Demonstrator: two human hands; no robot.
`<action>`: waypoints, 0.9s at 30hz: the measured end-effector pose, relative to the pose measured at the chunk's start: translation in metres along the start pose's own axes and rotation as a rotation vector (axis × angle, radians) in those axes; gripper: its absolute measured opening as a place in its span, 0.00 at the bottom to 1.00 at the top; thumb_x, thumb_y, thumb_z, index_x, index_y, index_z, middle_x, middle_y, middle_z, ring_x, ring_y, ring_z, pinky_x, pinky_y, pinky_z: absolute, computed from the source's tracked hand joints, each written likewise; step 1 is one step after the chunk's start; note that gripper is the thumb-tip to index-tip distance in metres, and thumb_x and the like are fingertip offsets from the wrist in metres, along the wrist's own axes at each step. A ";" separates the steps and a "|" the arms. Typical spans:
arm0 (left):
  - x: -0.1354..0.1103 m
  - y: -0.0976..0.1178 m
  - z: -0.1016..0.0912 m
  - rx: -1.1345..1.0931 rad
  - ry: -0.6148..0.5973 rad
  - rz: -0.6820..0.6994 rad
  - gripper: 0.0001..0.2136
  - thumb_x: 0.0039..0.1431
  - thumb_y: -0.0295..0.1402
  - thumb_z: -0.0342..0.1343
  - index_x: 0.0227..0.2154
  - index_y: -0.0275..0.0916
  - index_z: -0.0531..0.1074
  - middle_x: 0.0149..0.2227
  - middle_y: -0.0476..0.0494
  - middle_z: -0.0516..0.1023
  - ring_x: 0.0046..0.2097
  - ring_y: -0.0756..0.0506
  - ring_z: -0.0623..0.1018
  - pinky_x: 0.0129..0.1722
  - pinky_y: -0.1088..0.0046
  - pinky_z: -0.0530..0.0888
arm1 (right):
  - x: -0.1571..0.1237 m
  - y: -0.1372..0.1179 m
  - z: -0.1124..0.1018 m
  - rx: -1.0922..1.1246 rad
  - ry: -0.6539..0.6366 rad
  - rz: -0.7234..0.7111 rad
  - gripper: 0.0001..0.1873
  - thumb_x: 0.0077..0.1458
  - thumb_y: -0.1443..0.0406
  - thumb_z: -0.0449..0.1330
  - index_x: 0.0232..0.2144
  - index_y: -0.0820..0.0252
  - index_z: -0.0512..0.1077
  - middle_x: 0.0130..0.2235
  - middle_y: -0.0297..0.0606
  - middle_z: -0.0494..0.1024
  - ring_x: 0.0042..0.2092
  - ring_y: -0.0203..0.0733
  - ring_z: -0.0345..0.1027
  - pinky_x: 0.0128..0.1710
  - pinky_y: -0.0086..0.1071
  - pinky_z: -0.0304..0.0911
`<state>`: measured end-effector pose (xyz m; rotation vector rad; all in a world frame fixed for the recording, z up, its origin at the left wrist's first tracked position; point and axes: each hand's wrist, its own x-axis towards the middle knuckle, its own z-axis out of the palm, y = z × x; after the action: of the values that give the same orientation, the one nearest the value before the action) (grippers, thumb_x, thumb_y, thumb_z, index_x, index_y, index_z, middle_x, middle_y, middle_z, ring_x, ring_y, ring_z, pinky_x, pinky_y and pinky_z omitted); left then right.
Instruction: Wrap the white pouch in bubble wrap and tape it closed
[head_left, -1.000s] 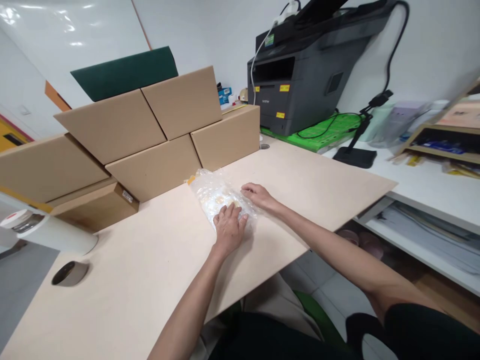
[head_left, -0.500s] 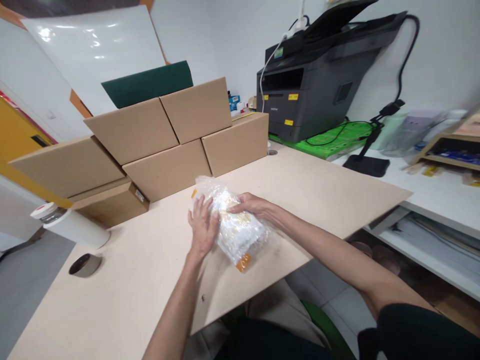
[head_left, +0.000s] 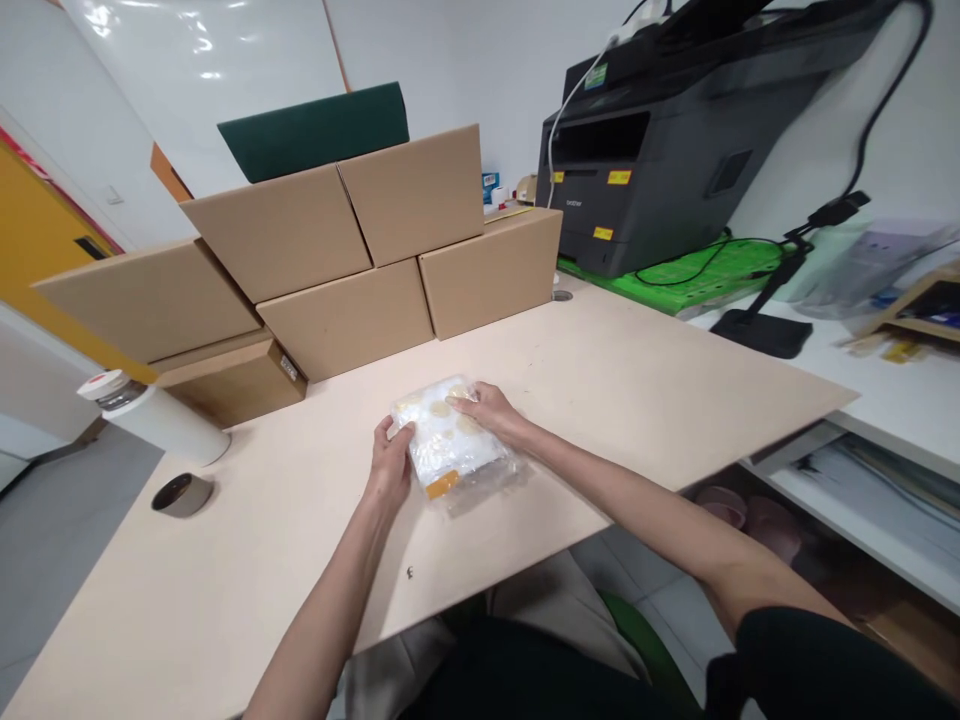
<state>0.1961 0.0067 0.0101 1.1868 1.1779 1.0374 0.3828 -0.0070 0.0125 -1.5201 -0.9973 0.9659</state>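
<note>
In the middle of the table lies a flat white package (head_left: pixel 450 445) wrapped in clear, crinkled plastic. Pale yellow round patches show through the wrap, and a strip of orange tape (head_left: pixel 442 485) crosses its near left corner. My left hand (head_left: pixel 390 462) is closed on the package's left edge, thumb on top and fingers mostly hidden at the side. At the far right edge my right hand (head_left: pixel 496 412) grips it too, its thumb pressed on the upper face. Loose plastic spreads out along the near right side.
Stacked brown cardboard boxes (head_left: pixel 345 320) line the back, topped by a dark green box (head_left: pixel 319 135). At the left stand a white bottle (head_left: pixel 176 425) and a tape roll (head_left: pixel 182 495). A black printer (head_left: pixel 600 190) and a black stand (head_left: pixel 761 330) are at the right.
The package has turned, bringing its orange-taped end leftward. My left hand has gone from lying spread on the wrap to gripping the edge. My right hand still holds the package.
</note>
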 end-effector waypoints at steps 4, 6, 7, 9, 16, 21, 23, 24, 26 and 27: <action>0.016 -0.014 0.003 0.123 0.101 0.054 0.33 0.59 0.40 0.55 0.64 0.39 0.51 0.55 0.31 0.68 0.49 0.40 0.78 0.50 0.55 0.74 | 0.012 0.014 0.003 -0.649 0.186 -0.400 0.31 0.57 0.55 0.60 0.59 0.63 0.64 0.61 0.55 0.64 0.62 0.59 0.55 0.59 0.51 0.55; 0.017 -0.016 0.001 0.298 0.108 0.207 0.30 0.59 0.40 0.55 0.63 0.41 0.56 0.64 0.30 0.57 0.61 0.38 0.68 0.60 0.53 0.66 | 0.016 0.021 0.000 -0.779 0.098 -0.519 0.28 0.63 0.57 0.52 0.62 0.62 0.62 0.66 0.53 0.57 0.67 0.57 0.47 0.63 0.51 0.49; 0.017 -0.016 0.000 0.429 0.084 0.317 0.28 0.60 0.40 0.53 0.63 0.41 0.59 0.67 0.32 0.52 0.66 0.37 0.61 0.63 0.53 0.60 | 0.018 0.025 -0.002 -0.809 0.044 -0.551 0.27 0.65 0.58 0.48 0.63 0.62 0.62 0.67 0.51 0.55 0.68 0.54 0.44 0.64 0.49 0.48; 0.017 -0.018 -0.003 0.718 -0.007 0.525 0.25 0.64 0.43 0.48 0.62 0.40 0.62 0.70 0.34 0.46 0.71 0.36 0.49 0.67 0.52 0.52 | 0.022 0.030 -0.005 -0.839 -0.027 -0.604 0.27 0.67 0.58 0.44 0.64 0.62 0.60 0.69 0.48 0.53 0.70 0.51 0.39 0.66 0.48 0.44; 0.021 -0.016 -0.014 1.235 -0.247 0.629 0.39 0.61 0.56 0.46 0.67 0.33 0.51 0.70 0.27 0.46 0.71 0.33 0.44 0.66 0.45 0.42 | 0.025 0.026 -0.014 -0.873 -0.347 -0.696 0.36 0.65 0.49 0.48 0.67 0.61 0.54 0.70 0.49 0.48 0.71 0.53 0.35 0.67 0.54 0.36; 0.029 -0.010 -0.019 1.326 -0.360 0.563 0.43 0.59 0.59 0.46 0.69 0.35 0.45 0.71 0.27 0.44 0.71 0.32 0.44 0.65 0.40 0.41 | 0.021 0.024 -0.013 -0.850 -0.358 -0.616 0.37 0.64 0.46 0.47 0.68 0.60 0.53 0.70 0.52 0.46 0.71 0.56 0.35 0.66 0.58 0.33; 0.031 -0.010 -0.020 1.344 -0.375 0.565 0.43 0.58 0.59 0.47 0.69 0.38 0.45 0.71 0.28 0.43 0.71 0.31 0.45 0.64 0.38 0.42 | 0.020 0.026 -0.012 -0.840 -0.347 -0.610 0.37 0.64 0.46 0.46 0.67 0.61 0.53 0.70 0.53 0.46 0.71 0.57 0.34 0.65 0.59 0.33; 0.032 -0.010 -0.021 1.352 -0.381 0.572 0.43 0.58 0.59 0.47 0.69 0.40 0.45 0.71 0.29 0.43 0.71 0.31 0.45 0.63 0.37 0.42 | 0.020 0.027 -0.011 -0.836 -0.343 -0.606 0.38 0.64 0.46 0.46 0.67 0.61 0.53 0.70 0.53 0.46 0.71 0.57 0.34 0.65 0.59 0.34; 0.033 -0.011 -0.022 1.362 -0.383 0.590 0.42 0.58 0.59 0.48 0.69 0.43 0.46 0.71 0.31 0.43 0.71 0.30 0.46 0.63 0.36 0.44 | 0.019 0.028 -0.010 -0.834 -0.334 -0.598 0.38 0.64 0.45 0.45 0.67 0.60 0.53 0.70 0.53 0.46 0.71 0.57 0.35 0.65 0.60 0.34; 0.033 -0.012 -0.022 1.367 -0.379 0.599 0.41 0.58 0.59 0.48 0.69 0.44 0.47 0.71 0.31 0.43 0.71 0.30 0.46 0.62 0.36 0.45 | 0.019 0.029 -0.010 -0.835 -0.329 -0.596 0.38 0.64 0.45 0.44 0.67 0.60 0.53 0.70 0.53 0.47 0.71 0.57 0.35 0.65 0.60 0.35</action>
<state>0.1781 0.0411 -0.0053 2.7735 1.2100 0.2154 0.4017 0.0039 -0.0160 -1.5530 -2.1250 0.3642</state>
